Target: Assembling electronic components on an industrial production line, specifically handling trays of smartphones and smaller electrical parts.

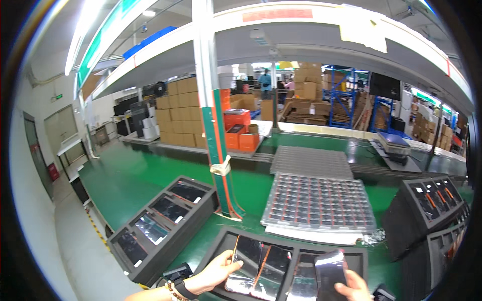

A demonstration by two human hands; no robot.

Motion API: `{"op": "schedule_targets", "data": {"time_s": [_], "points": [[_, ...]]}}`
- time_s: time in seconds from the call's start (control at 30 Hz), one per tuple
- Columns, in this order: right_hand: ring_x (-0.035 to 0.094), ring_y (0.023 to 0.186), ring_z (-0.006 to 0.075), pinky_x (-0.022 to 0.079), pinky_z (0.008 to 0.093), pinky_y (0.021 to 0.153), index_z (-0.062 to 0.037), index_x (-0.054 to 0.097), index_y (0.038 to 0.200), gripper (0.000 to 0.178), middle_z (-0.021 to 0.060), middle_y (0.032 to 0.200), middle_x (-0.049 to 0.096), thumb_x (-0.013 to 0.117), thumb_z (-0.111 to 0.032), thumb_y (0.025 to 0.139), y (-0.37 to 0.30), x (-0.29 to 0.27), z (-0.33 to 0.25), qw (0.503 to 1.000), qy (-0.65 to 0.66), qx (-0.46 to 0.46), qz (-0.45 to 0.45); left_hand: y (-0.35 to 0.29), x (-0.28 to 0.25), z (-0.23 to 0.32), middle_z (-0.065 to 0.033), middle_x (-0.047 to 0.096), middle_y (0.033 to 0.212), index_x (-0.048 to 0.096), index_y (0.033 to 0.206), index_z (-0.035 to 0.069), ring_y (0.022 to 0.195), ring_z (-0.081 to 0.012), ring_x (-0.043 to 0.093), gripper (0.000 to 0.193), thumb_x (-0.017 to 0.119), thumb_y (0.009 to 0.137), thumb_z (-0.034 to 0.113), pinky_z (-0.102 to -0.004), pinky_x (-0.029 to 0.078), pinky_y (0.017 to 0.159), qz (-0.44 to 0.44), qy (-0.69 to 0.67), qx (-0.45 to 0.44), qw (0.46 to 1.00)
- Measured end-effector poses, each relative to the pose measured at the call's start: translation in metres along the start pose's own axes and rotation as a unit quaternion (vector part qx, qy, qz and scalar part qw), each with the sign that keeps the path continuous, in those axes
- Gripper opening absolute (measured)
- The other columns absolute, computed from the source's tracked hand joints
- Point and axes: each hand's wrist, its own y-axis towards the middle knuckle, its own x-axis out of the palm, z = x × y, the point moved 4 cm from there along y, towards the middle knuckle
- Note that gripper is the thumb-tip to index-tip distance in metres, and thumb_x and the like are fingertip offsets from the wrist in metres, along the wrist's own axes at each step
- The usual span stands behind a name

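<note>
In front of me lies a black foam tray (296,245) holding several glossy dark phone screens, some with orange strips along their edges. My left hand (217,272) is closed on the left edge of the leftmost phone screen (248,254), thumb over its face. That screen lies in or just above its slot; I cannot tell which. Another phone screen (272,271) sits beside it. My right hand (355,288) grips a phone screen (331,273) by its right edge, tilted over the tray's right part. It partly covers a further phone screen (303,278).
A foam tray of phone screens (165,228) stands at left, more foam trays (427,200) at right. Beyond my tray is a clear plastic tray of small parts (317,203). A green post (221,165) rises from the bench; a shelf (311,37) spans overhead. Scales (394,143) stand farther back.
</note>
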Motion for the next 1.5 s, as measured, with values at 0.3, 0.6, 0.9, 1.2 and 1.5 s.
{"op": "schedule_targets", "data": {"time_s": [0.3,0.6,0.9,1.2,1.5], "points": [[0.018,0.150,0.0248,0.011,0.0359,0.121,0.0010,0.026,0.153,0.062,0.0155,0.161,0.025,0.050,-0.001,0.096,-0.010,-0.033,-0.004,0.983,-0.122,-0.114,0.078,0.000,-0.051,-0.014,-0.0144,0.049,0.139,0.034,0.146,-0.001,0.130,-0.0194,0.046,0.057,0.061,0.097,0.013,-0.0322,0.037,0.109,0.073,0.176,0.041,0.981],[0.020,0.149,0.0249,0.017,0.0353,0.120,-0.0030,0.022,0.155,0.061,0.0116,0.163,0.019,0.049,-0.008,0.101,-0.007,-0.049,0.012,0.900,-0.399,-0.169,0.036,-0.032,-0.061,0.062,-0.0266,0.035,0.148,0.043,0.140,-0.001,0.138,-0.0432,0.033,0.068,0.072,0.081,0.014,-0.0496,0.029,0.115,0.299,0.544,0.316,0.717],[0.051,0.124,0.0269,0.040,0.0347,0.105,-0.0014,0.063,0.114,0.020,0.0152,0.137,0.049,0.054,-0.004,0.097,-0.007,-0.029,-0.018,0.845,-0.429,-0.308,0.085,-0.058,-0.145,0.008,-0.0114,0.060,0.104,0.060,0.125,0.009,0.094,-0.0325,0.060,0.070,0.088,0.062,0.024,-0.0415,0.049,0.078,0.465,0.659,0.161,0.568],[0.060,0.108,0.0362,0.049,0.0409,0.092,-0.0012,0.065,0.104,0.018,0.0178,0.118,0.062,0.062,0.002,0.086,-0.027,-0.024,-0.011,0.772,-0.509,-0.373,-0.080,-0.122,-0.145,0.011,-0.0110,0.065,0.098,0.066,0.108,0.008,0.091,-0.0305,0.064,0.049,0.085,0.066,0.023,-0.0406,0.052,0.077,0.462,0.669,0.187,0.551],[0.064,0.105,0.0256,0.051,0.0370,0.093,-0.0027,0.065,0.113,0.020,0.0116,0.115,0.066,0.061,-0.007,0.093,-0.017,-0.077,-0.030,0.790,-0.503,-0.347,0.051,-0.212,-0.071,0.068,-0.0086,0.067,0.086,0.071,0.095,0.010,0.076,-0.0296,0.063,0.024,0.081,0.074,0.010,-0.0403,0.052,0.069,0.547,0.666,0.253,0.440]]}}
